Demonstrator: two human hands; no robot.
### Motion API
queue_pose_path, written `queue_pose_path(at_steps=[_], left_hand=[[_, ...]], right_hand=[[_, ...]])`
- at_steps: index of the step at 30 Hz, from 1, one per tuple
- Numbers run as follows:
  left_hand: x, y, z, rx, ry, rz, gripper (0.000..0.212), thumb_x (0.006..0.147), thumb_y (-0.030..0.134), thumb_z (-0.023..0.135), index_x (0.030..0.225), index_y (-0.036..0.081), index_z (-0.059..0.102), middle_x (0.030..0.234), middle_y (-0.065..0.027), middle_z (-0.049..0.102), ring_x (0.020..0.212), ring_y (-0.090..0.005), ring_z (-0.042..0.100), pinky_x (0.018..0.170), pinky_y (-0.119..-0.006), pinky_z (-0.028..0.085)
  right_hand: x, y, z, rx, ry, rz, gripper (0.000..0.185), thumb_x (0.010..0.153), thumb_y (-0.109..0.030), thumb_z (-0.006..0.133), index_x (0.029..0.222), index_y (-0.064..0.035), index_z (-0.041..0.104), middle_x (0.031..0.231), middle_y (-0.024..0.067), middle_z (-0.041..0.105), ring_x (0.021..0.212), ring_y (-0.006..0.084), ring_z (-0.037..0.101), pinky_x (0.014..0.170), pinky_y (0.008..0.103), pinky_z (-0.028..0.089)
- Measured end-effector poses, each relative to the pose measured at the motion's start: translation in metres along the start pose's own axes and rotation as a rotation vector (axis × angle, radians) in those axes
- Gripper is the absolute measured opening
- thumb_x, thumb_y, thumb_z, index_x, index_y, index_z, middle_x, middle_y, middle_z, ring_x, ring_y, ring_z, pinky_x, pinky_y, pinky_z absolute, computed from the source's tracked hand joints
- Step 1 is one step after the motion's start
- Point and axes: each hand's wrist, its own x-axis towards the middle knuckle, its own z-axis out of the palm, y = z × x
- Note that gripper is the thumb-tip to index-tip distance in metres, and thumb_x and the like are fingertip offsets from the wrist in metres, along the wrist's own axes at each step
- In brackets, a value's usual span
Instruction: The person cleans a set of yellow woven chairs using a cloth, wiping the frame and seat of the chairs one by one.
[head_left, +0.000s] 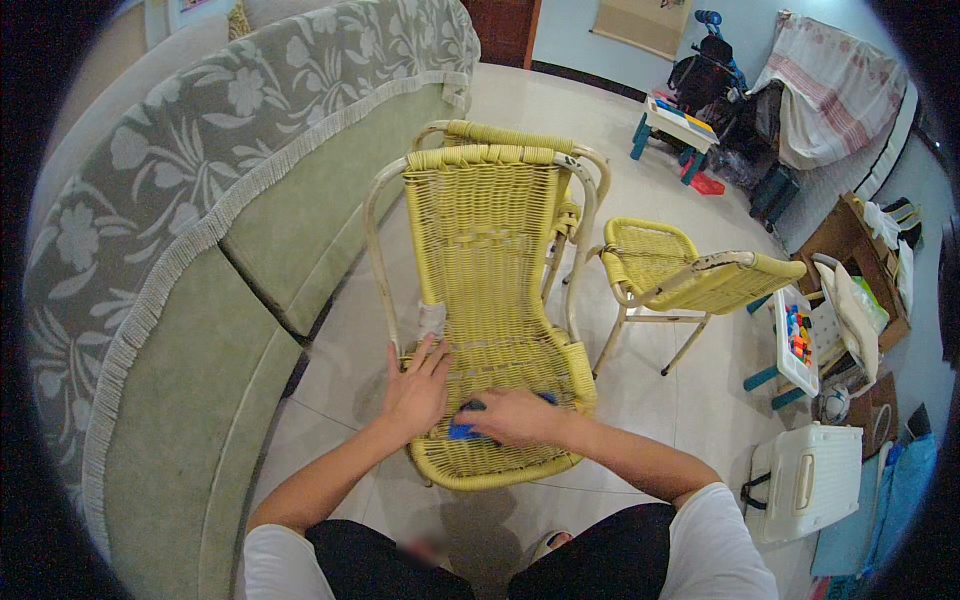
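Observation:
Before me stands a yellow woven chair (484, 262) with a pale, worn metal frame. My right hand (517, 416) presses a blue cloth (463, 430) against the woven seat; most of the cloth is hidden under the palm and fingers. At the left edge of the seat my left hand (418, 386) rests with fingers apart and nothing in it. Just beyond its fingertips a whitish wrapping (431, 319) covers part of the chair's side. Another yellow chair shows partly behind this one, its top rail (510, 136) rising above the backrest.
A green sofa (180, 375) with a fringed floral cover runs along the left. To the right are a smaller yellow woven chair (652, 259), a low table with coloured blocks (798, 337) and a white lidded box (806, 480). A stroller (709, 71) stands farther back.

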Motion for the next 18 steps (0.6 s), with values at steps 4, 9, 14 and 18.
queue_pose_path(at_steps=[4,9,14,18], left_hand=[[0.0,0.002,-0.006,-0.088,0.032,0.023,0.052,0.094,0.021,0.057,0.143,0.005,0.054,0.157,-0.0064,0.044,0.155,-0.0246,0.024,0.117,-0.076,0.011],[0.001,0.0,0.005,0.03,0.032,0.012,0.053,0.092,0.021,0.06,0.142,0.006,0.055,0.155,-0.0066,0.046,0.154,-0.0246,0.026,0.117,-0.077,0.012],[0.003,0.005,0.012,-0.005,0.103,0.004,0.049,0.092,0.02,0.061,0.138,0.006,0.058,0.153,-0.0073,0.048,0.153,-0.0248,0.028,0.116,-0.077,0.014],[0.003,0.004,0.007,-0.023,0.082,-0.009,0.046,0.093,0.02,0.06,0.136,0.005,0.059,0.152,-0.0082,0.048,0.152,-0.0247,0.029,0.115,-0.077,0.014]], right_hand=[[0.004,0.006,-0.003,0.431,0.328,-0.356,0.043,0.086,-0.01,0.069,0.127,-0.0134,0.059,0.141,0.0152,0.052,0.129,0.042,0.053,0.107,0.0469,0.048],[-0.006,0.041,-0.012,-0.287,0.243,-0.01,0.051,0.082,-0.019,0.077,0.13,-0.0149,0.063,0.149,0.0137,0.049,0.143,0.0472,0.038,0.118,0.057,0.036],[-0.008,0.062,0.005,0.13,0.357,-0.306,0.056,0.092,-0.054,0.066,0.138,-0.0237,0.061,0.163,0.0132,0.034,0.15,0.0482,0.027,0.114,0.0762,0.024],[-0.008,0.041,0.018,-0.031,0.279,-0.167,0.06,0.092,-0.064,0.062,0.139,-0.0279,0.061,0.166,0.0138,0.03,0.153,0.0463,0.023,0.12,0.0709,0.019]])
